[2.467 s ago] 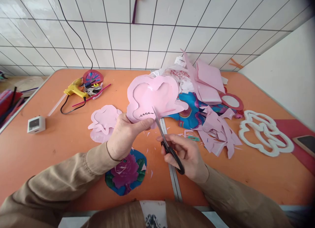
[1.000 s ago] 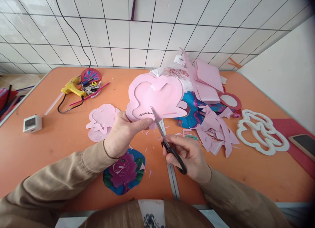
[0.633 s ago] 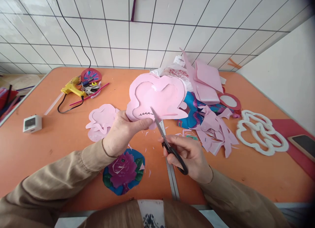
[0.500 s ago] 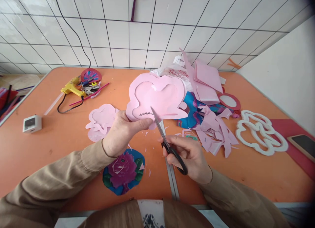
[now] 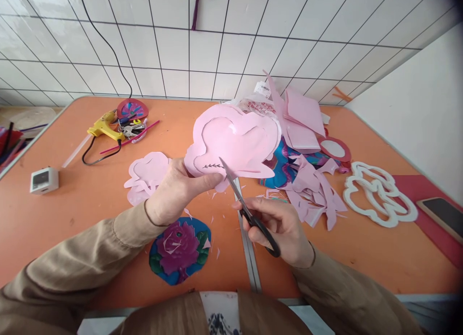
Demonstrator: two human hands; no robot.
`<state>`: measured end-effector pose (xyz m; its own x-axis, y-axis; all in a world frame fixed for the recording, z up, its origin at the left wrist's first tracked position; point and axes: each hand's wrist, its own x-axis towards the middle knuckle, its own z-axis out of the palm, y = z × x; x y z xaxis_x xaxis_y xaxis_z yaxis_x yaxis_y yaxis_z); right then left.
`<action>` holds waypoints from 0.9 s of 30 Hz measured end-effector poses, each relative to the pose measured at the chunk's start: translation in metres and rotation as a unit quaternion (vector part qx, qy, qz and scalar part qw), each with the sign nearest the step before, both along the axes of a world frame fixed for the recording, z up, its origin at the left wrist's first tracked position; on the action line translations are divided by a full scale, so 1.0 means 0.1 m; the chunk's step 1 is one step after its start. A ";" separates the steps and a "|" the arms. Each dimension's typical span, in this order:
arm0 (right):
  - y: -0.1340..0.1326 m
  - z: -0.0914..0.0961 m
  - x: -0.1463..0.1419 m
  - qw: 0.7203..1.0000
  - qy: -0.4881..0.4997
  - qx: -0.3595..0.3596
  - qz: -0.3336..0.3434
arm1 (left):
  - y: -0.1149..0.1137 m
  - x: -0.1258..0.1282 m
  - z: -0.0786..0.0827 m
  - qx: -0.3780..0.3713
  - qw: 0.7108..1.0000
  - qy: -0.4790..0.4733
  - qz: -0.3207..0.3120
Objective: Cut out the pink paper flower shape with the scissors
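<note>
My left hand pinches the lower left edge of a pink paper cutout, thumb on top. The cutout is held up above the table, cloud-like in outline, with an inner layer and a small dark leafy sprig drawn near its lower edge. My right hand grips black-handled scissors, whose blades point up and left. Their tip lies over the cutout's lower part, by the end of the sprig; the blades look nearly closed. Below my left wrist a blue piece with a purple flower lies on the table.
Smaller pink cutouts lie at left, near a yellow glue gun and a white cube. Pink scraps, folded pink sheets, white cloud-shaped outlines and a phone are at right. A metal seam crosses the orange table.
The pink cutout has tilted or turned slightly, its upper part shifting right. Both hands keep their hold, and the scissors stay at the lower edge. The camera view has shifted a little.
</note>
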<state>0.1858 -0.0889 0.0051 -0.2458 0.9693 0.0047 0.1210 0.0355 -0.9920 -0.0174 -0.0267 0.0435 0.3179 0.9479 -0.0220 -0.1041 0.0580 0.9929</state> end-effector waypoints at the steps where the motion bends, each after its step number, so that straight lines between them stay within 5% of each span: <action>1: 0.00 0.01 0.02 1.000 -0.006 0.005 0.003 | 0.01 -0.01 0.01 0.004 1.000 0.009 -0.006; 27: 0.02 0.02 0.15 0.995 -0.067 0.062 0.025 | 0.10 -0.15 0.13 0.004 0.993 0.105 -0.060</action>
<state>0.2012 -0.0866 0.0071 -0.3010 0.9496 0.0873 0.2478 0.1663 -0.9544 -0.0324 -0.0169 0.0568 0.4176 0.9038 -0.0932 0.1126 0.0503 0.9924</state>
